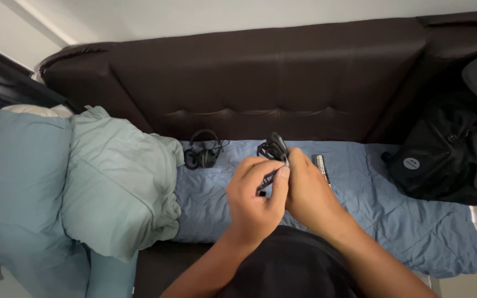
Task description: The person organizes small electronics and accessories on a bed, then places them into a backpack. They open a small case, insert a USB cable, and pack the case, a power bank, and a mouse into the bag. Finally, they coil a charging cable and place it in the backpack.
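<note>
my left hand [255, 201] has its fingers [280, 177] pinched on the loose end of a black cable [272, 150], and my right hand [310, 190] is clenched round the coiled part, which sticks up just above both hands at the middle of the frame. to wind it well i should keep the loops even and the free end taut between thumb and forefinger; i think the end carries a small plug, though it is too hidden to say. behind, left of the coil, black headphones [203, 150] lie on the blue quilt [415, 221]; a slim silver cylinder [320, 165] lies just right of my knuckles, a black backpack [443, 160] at the far right.
</note>
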